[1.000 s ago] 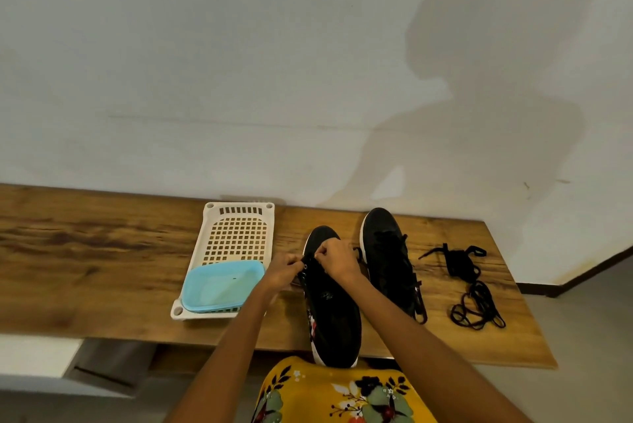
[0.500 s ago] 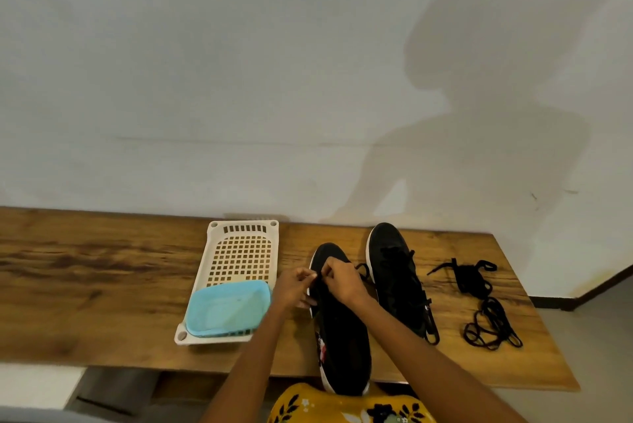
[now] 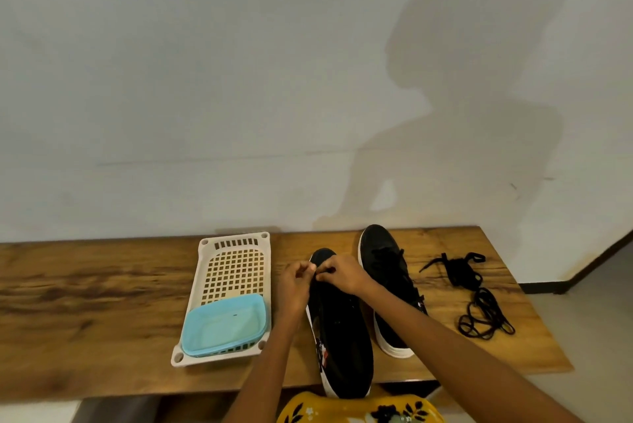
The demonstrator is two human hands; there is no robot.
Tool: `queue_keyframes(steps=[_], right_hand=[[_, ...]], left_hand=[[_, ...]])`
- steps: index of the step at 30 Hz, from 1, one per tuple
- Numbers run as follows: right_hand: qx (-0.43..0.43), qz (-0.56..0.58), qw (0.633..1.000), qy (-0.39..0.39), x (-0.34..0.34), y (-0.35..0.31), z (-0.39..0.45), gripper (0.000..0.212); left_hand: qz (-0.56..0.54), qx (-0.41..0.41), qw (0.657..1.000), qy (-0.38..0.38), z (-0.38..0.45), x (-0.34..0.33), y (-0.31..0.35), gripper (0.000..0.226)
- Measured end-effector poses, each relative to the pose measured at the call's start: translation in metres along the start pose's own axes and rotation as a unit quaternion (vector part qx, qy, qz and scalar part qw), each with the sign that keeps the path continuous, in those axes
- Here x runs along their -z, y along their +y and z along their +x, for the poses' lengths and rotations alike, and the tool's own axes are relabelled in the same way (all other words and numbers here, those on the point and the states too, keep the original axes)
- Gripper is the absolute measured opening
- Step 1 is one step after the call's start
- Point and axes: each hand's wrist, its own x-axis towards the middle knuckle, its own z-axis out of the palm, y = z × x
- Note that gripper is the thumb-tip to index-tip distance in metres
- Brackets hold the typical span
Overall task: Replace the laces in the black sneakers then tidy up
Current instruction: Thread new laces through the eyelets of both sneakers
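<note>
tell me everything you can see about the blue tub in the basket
The shallow light-blue plastic tub is rectangular with rounded corners and a raised rim. It sits upright in the near end of the white perforated plastic basket on the wooden table. One tiny dark speck shows inside. Neither hand touches it.
</note>
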Motion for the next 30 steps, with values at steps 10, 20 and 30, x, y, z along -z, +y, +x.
queue_keyframes(steps=[10, 20, 30], right_hand=[[0.022, 0.141, 0.984, 0.110, 0.050, -0.057, 0.004, 0.022], [0.145, 0.547, 0.757, 0.328, 0.201, -0.141, 0.030, 0.011], [0.040, 0.474, 0.842, 0.254, 0.118, -0.072, 0.006, 0.010]], left_hand=[[-0.159, 0.116, 0.979, -0.042, -0.008, -0.013, -0.002, 0.035], [-0.118, 0.079, 0.990, -0.011, -0.011, 0.000, -0.005, 0.012], [0.082, 0.074, 0.977, -0.181, 0.003, 0.021, 0.023, 0.041]])
